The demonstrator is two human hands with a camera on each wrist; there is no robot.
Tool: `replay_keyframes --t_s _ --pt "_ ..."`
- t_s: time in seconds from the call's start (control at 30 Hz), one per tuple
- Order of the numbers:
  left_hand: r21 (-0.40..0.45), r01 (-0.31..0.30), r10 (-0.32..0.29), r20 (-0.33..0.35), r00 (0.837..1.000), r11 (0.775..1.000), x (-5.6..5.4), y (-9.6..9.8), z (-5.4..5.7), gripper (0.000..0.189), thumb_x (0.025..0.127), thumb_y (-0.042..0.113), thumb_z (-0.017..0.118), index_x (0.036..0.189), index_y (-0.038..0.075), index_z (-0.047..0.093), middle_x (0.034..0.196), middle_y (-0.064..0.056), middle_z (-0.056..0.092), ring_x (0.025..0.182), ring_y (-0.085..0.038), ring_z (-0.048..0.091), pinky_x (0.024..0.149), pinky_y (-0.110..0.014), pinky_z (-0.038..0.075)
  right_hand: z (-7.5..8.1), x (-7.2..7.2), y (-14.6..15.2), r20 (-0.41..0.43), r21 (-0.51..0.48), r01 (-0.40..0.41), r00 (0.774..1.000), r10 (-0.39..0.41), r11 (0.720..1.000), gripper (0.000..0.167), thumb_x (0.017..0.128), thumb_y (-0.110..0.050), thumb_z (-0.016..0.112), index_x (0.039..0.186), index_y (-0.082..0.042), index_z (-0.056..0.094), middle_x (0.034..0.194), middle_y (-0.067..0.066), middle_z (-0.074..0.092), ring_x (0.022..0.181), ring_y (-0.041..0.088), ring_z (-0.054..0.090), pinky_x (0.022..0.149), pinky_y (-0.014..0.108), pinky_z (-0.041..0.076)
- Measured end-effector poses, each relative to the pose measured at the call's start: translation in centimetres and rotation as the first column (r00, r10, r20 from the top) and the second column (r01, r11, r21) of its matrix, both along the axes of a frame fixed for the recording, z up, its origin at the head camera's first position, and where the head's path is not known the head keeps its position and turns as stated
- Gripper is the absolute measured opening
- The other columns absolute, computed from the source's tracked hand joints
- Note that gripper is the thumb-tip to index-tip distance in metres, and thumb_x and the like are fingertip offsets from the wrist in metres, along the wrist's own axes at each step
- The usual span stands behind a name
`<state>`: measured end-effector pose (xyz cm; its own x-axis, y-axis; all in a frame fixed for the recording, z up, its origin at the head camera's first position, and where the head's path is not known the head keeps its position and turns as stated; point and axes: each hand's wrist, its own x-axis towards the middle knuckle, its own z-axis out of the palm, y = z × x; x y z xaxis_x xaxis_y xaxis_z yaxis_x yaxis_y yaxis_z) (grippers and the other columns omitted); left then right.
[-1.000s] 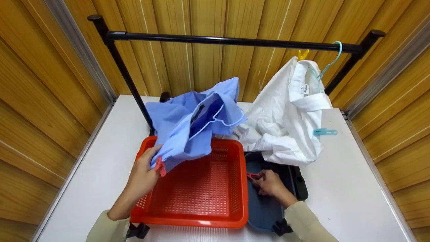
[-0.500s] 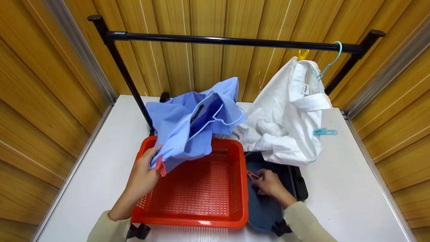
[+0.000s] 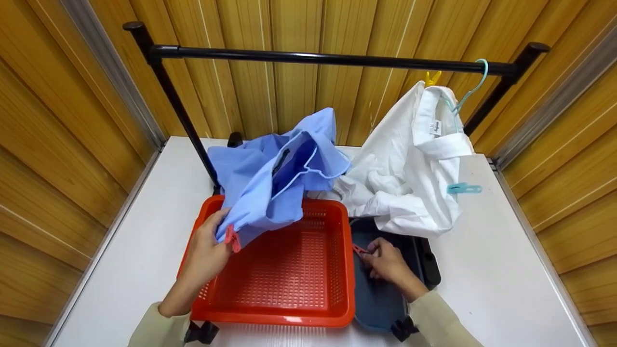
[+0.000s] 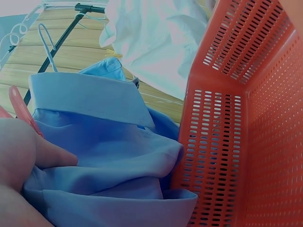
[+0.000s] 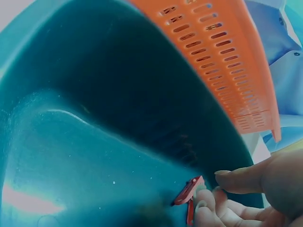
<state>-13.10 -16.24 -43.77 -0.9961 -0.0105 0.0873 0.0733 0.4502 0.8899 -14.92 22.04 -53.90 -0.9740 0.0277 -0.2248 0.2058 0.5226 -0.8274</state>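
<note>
In the head view my left hand (image 3: 208,248) grips the edge of a light blue shirt (image 3: 250,188), with a red clothespin (image 3: 232,238) clipped on the cloth beside the fingers. A pale blue hanger (image 3: 307,168) shows in the shirt's opening. My right hand (image 3: 385,260) reaches into a dark blue basin (image 3: 381,306) and holds a second red clothespin (image 3: 360,249) at its fingertips. Seen from the right wrist, that clothespin (image 5: 189,190) lies against the curled fingers low in the basin, near its wall.
A red perforated basket (image 3: 349,289) stands between my arms, overlapping the basin's left side. White trousers (image 3: 409,183) with a yellow clothespin (image 3: 432,78) and a teal clothespin (image 3: 464,188) hang from a teal hanger (image 3: 477,89) on a black rack (image 3: 318,58).
The red clothespin at my right fingertips has turned slightly, and the fingers have shifted a little on it. My left hand keeps its grip on the shirt.
</note>
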Motion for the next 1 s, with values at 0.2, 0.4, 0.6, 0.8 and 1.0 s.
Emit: replay_keyframes --t_s 0.2,0.4,0.6,0.8,1.0 --pt "0.001 -0.012 0.012 0.005 1.0 1.0 0.0 0.2 -0.1 0.046 0.103 -0.004 0.057 0.148 -0.007 0.053 0.141 -0.026 0.056 0.122 -0.042 0.055 0.108 -0.056 0.045 0.6 0.3 -0.3 -0.037 -0.03 0.006 0.999 -0.007 1.0 0.009 0.098 -0.002 0.067 0.092 -0.002 0.061 0.065 0.006 0.057 0.045 0.014 0.058 0.043 0.024 0.046" --pt "0.007 -0.019 0.019 -0.026 0.999 1.0 0.0 0.2 -0.3 0.044 0.102 -0.005 0.057 0.146 -0.008 0.054 0.139 -0.027 0.058 0.12 -0.042 0.056 0.109 -0.057 0.045 1.7 0.6 -0.8 -0.051 -0.075 0.03 0.998 -0.034 0.997 0.021 0.103 -0.006 0.065 0.083 -0.002 0.063 0.062 0.009 0.061 0.048 0.016 0.058 0.046 0.024 0.048" --pt "0.0 -0.036 0.036 -0.065 0.997 0.999 0.1 0.3 -0.4 0.044 0.099 -0.007 0.059 0.143 -0.01 0.056 0.135 -0.028 0.059 0.116 -0.042 0.057 0.104 -0.056 0.047 2.5 0.9 -1.4 -0.108 -0.102 0.043 0.993 -0.054 0.994 0.026 0.103 -0.008 0.065 0.078 -0.004 0.062 0.056 0.004 0.056 0.045 0.015 0.053 0.047 0.025 0.046" --pt "0.013 -0.043 0.043 -0.028 0.999 0.999 0.2 0.4 -0.4 0.046 0.1 -0.005 0.061 0.145 -0.009 0.055 0.138 -0.028 0.058 0.117 -0.042 0.057 0.103 -0.054 0.048 3.2 1.0 -1.8 -0.128 -0.117 0.061 0.989 -0.076 0.991 0.026 0.103 -0.009 0.065 0.078 -0.002 0.061 0.054 0.0 0.052 0.044 0.013 0.049 0.047 0.024 0.042" --pt "0.013 -0.057 0.057 0.01 0.998 0.998 0.3 0.6 -0.3 0.048 0.1 -0.004 0.062 0.148 -0.006 0.052 0.139 -0.027 0.056 0.12 -0.043 0.056 0.102 -0.053 0.049 3.7 1.1 -2.2 -0.141 -0.148 0.045 0.988 -0.066 0.988 0.027 0.103 -0.009 0.065 0.076 -0.005 0.061 0.054 0.001 0.052 0.045 0.014 0.05 0.047 0.024 0.043"
